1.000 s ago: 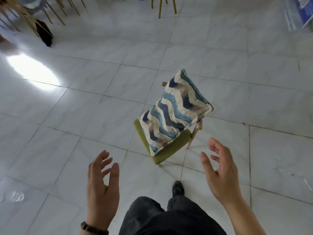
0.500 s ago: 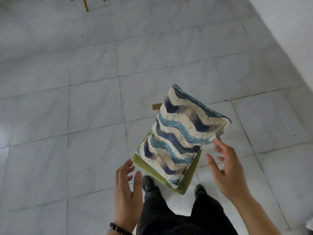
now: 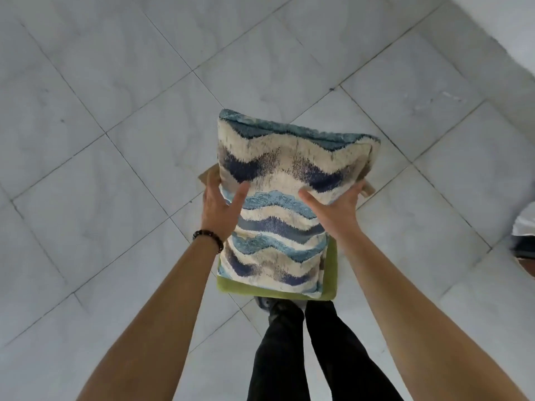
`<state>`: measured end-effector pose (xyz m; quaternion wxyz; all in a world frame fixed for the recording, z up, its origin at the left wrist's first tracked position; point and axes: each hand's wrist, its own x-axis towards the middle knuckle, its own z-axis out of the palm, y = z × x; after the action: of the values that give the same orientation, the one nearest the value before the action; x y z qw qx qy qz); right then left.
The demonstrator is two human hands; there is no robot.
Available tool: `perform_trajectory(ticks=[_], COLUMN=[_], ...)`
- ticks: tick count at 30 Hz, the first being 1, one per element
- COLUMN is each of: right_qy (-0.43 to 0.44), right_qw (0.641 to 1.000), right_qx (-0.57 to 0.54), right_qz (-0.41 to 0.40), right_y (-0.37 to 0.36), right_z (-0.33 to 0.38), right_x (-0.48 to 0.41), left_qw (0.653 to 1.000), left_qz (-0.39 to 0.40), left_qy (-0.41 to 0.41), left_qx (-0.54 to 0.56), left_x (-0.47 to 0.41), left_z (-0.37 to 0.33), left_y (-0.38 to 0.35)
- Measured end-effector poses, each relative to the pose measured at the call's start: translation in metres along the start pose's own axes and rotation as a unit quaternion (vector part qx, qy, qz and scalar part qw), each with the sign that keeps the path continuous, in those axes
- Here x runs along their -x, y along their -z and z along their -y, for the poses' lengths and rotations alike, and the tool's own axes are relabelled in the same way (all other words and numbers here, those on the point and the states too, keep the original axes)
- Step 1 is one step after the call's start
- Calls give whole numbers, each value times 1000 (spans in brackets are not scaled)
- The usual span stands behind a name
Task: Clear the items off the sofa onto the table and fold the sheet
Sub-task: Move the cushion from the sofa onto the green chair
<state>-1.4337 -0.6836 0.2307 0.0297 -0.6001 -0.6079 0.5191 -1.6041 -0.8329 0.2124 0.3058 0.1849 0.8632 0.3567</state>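
At cushion's (image 3: pixel 282 235) side edges, left hand (image 3: pixel 217 210) and right hand (image 3: pixel 337 211) clasp.

The wavy-striped blue-and-cream fabric cushion (image 3: pixel 278 227) stands on the green padded wooden chair (image 3: pixel 246 287); the left hand (image 3: pixel 220 209) grips its left edge, the right hand (image 3: pixel 335 211) its right.

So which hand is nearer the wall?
Right. The right hand grips the pillow at its right edge, on the side toward the wall; the left hand grips the left edge, farther away.
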Motion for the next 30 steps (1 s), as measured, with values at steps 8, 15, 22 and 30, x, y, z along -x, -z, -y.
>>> perform_trajectory(ticks=[8, 15, 22, 30], right_qy=[28, 144, 190, 102], right_qw=[996, 985, 953, 886], right_qx=[-74, -87, -91, -240], right_qz=[33, -45, -216, -383], right_y=[33, 107, 171, 183], right_z=[-7, 47, 39, -55], right_x=[32, 127, 238, 364], left_qw=[994, 974, 955, 903], left_qz=[-51, -170, -35, 238], left_qy=[70, -22, -205, -291], left_qx=[72, 148, 211, 208], left_x=[38, 138, 213, 272], left_z=[-44, -139, -177, -194], left_y=[-9, 38, 64, 26])
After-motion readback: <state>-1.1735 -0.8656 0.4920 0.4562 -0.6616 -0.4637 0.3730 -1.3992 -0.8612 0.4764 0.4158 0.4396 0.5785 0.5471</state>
